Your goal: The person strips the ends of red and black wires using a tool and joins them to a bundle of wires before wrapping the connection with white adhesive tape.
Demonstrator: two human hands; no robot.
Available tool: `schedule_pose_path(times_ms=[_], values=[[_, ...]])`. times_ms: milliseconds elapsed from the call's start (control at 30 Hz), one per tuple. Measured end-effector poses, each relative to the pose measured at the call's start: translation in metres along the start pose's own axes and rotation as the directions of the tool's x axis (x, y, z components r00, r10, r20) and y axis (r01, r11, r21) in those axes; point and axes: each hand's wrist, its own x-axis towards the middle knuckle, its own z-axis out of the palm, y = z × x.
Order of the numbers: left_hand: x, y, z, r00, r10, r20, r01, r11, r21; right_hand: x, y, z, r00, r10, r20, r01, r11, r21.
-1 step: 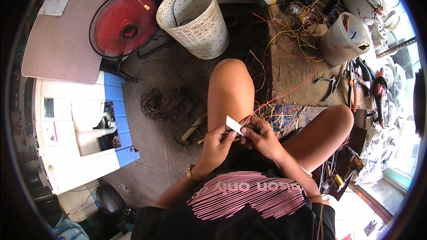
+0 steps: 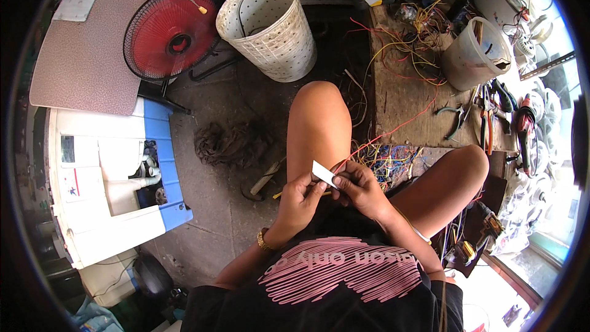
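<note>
Between my knees, my left hand [image 2: 300, 200] and my right hand [image 2: 359, 190] grip a small white strip [image 2: 322, 170]. Both thumbs press on or beside its lower part, with fingers curled. A red wire [image 2: 375, 139] runs from the workbench down to my right hand. A yellow wire [image 2: 280, 195] pokes out to the left, behind my left hand. Just past my right hand lies a tangle of colored wires [image 2: 384, 163]. What sits under the white strip is hidden by my fingers.
A wooden bench [image 2: 405, 120] holds wires, pliers [image 2: 487, 120] and a plastic bucket [image 2: 467, 64]. A perforated bin [image 2: 273, 55] stands beside a red fan [image 2: 153, 37]. A white-and-blue appliance [image 2: 92, 221] is at left, dark rags [image 2: 230, 144] on the floor, a drill [image 2: 491, 224] at right.
</note>
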Motion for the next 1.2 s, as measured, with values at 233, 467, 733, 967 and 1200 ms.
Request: schedule_pose_path(times_ms=[233, 467, 733, 967, 1200], values=[[-0.003, -0.004, -0.002, 0.999, -0.038, -0.004, 0.038, 0.999, 0.029, 0.0, 0.001, -0.002, 1.0, 0.029, 0.012, -0.029, 1.0, -0.006], [-0.007, -0.009, -0.001, 0.999, -0.036, -0.031, 0.038, 0.996, 0.075, 0.0, 0.007, -0.004, 1.0, 0.001, -0.03, -0.001, 1.0, 0.019], [-0.017, -0.008, -0.006, 0.995, -0.096, -0.031, 0.099, 0.985, 0.142, 0.0, -0.007, -0.04, 0.986, 0.045, -0.159, -0.035, 0.997, 0.066], [-0.006, -0.013, 0.001, 0.996, -0.077, -0.043, 0.081, 0.993, 0.091, -0.007, 0.006, -0.028, 0.998, 0.036, 0.044, -0.032, 0.996, -0.082], [0.004, -0.019, 0.009, 0.995, -0.005, -0.095, 0.005, 1.0, 0.002, -0.012, -0.013, -0.009, 1.0, -0.03, -0.009, 0.028, 0.989, -0.144]])
